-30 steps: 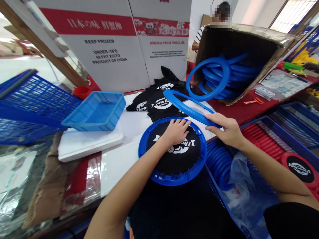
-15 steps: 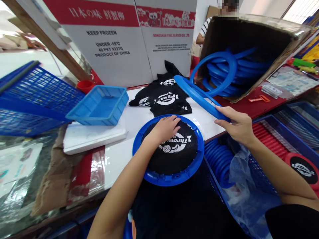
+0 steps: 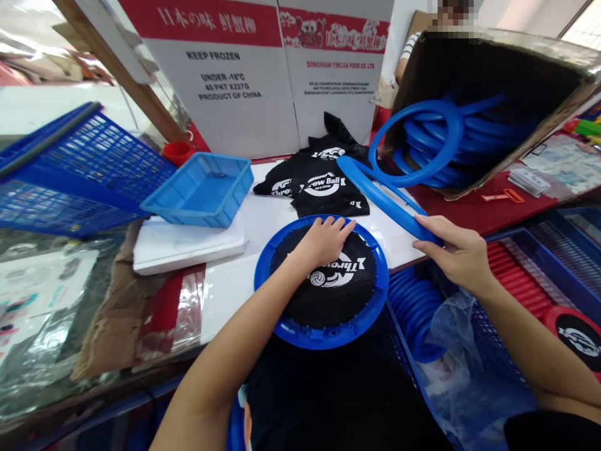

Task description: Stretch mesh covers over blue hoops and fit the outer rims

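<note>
A round blue frame with black printed mesh stretched over it lies at the near edge of the white table. My left hand rests flat on the mesh near its far rim, fingers spread. My right hand grips the near end of a loose blue ring, held tilted above the table just right of the frame. Behind them lies a small pile of black printed mesh cloths.
A tipped cardboard box at the back right holds several blue rings. A light blue tray sits on a white slab, with blue baskets at left. Blue and red rings fill crates at right. A person stands behind the box.
My left hand has shifted slightly on the mesh. My right hand has lifted the loose ring a little and carried it to the right.
</note>
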`<state>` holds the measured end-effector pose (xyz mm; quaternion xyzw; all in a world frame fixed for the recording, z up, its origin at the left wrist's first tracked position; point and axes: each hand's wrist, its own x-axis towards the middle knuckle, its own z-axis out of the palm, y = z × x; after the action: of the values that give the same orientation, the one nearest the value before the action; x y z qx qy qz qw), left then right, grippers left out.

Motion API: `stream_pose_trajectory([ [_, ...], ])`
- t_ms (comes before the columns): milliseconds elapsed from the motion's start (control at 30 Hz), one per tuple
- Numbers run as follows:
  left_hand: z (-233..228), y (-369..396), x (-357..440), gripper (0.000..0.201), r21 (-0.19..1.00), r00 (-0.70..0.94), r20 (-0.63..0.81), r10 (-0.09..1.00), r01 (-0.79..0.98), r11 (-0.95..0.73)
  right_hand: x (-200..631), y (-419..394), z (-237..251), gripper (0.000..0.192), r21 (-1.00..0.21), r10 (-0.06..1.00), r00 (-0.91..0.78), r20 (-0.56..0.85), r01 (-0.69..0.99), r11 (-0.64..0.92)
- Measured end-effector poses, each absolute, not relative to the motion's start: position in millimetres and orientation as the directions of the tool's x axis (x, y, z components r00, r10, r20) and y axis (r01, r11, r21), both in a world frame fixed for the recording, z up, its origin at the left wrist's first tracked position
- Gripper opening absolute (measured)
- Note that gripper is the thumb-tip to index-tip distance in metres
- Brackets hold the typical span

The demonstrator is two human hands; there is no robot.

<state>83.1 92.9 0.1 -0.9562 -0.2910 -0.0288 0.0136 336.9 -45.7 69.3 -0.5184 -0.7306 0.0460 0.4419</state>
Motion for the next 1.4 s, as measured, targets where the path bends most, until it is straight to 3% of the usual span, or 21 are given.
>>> stream_pose_trajectory([
  [133,-2.1,101.2,82.5,0.051,0.068,0.838,0.063,0.542,0.538,-0.840,332.8,-50.7,67.1,0.051,-0.386,0.716,-0.166,0.678,0.749,0.539],
  [233,10.0,101.2,66.8,0.040,0.148,0.826,0.152,0.543,0.524,-0.839,332.0,-55.8,66.5,0.060,-0.327,0.680,-0.210,0.703,0.753,0.570],
  [300,23.5,86.2,47.0,0.035,0.242,0.774,0.255,0.579,0.529,-0.813,333.0,-60.1,67.0,0.064,-0.308,0.669,-0.224,0.709,0.755,0.579],
  [367,32.3,53.1,23.7,0.033,0.410,0.697,0.357,0.621,0.481,-0.775,333.6,-64.6,68.1,0.067,-0.298,0.661,-0.227,0.715,0.756,0.582],
  [467,17.4,-24.5,-4.3,0.020,0.765,0.452,0.491,0.744,0.185,-0.617,329.4,-69.6,69.3,0.069,-0.277,0.654,-0.259,0.711,0.752,0.598],
  [533,-13.1,-79.8,-11.1,0.028,0.841,0.158,0.538,0.828,-0.170,-0.514,321.6,-70.4,68.5,0.069,-0.264,0.665,-0.323,0.673,0.736,0.624],
  [567,-31.5,-104.0,-10.2,0.029,0.827,-0.034,0.506,0.862,-0.266,-0.495,316.3,-69.6,67.2,0.066,-0.267,0.678,-0.359,0.642,0.724,0.636],
  [600,-49.7,-124.3,-6.8,0.035,0.861,-0.204,0.379,0.902,-0.280,-0.425,310.4,-67.9,65.2,0.061,-0.278,0.692,-0.395,0.604,0.709,0.647],
  [667,-80.2,-152.2,6.8,0.033,0.916,-0.274,0.066,0.959,-0.364,-0.167,297.5,-62.1,58.5,0.051,-0.306,0.710,-0.468,0.527,0.675,0.672],
  [767,-100.3,-164.6,34.9,0.016,0.862,-0.070,-0.235,0.969,-0.476,0.175,278.5,-51.6,43.3,0.041,-0.310,0.684,-0.599,0.416,0.614,0.726],
  [867,-92.3,-154.4,57.4,0.057,0.839,0.089,-0.274,0.958,-0.465,0.283,265.5,-44.6,28.6,0.037,-0.299,0.627,-0.723,0.290,0.554,0.777],
  [933,-77.7,-142.1,64.8,0.062,0.837,0.105,-0.252,0.962,-0.475,0.271,263.6,-42.4,24.5,0.038,-0.329,0.620,-0.749,0.233,0.539,0.775],
  [1033,-51.6,-122.7,68.9,0.050,0.837,0.067,-0.175,0.982,-0.515,0.184,271.8,-40.2,30.7,0.043,-0.420,0.713,-0.662,0.231,0.594,0.687],
  [1133,-28.5,-106.9,75.8,0.047,0.801,-0.016,-0.061,0.998,-0.597,0.039,284.8,-38.5,46.1,0.049,-0.466,0.780,-0.564,0.272,0.632,0.619],
  [1267,-1.9,-91.2,94.1,0.059,0.729,-0.059,0.061,0.996,-0.679,-0.085,293.0,-36.2,65.5,0.046,-0.496,0.763,-0.515,0.391,0.580,0.646],
  [1400,28.4,-76.2,106.0,0.056,0.680,-0.141,0.128,0.982,-0.708,-0.190,293.1,-29.6,83.5,0.042,-0.552,0.782,-0.453,0.428,0.554,0.623],
])
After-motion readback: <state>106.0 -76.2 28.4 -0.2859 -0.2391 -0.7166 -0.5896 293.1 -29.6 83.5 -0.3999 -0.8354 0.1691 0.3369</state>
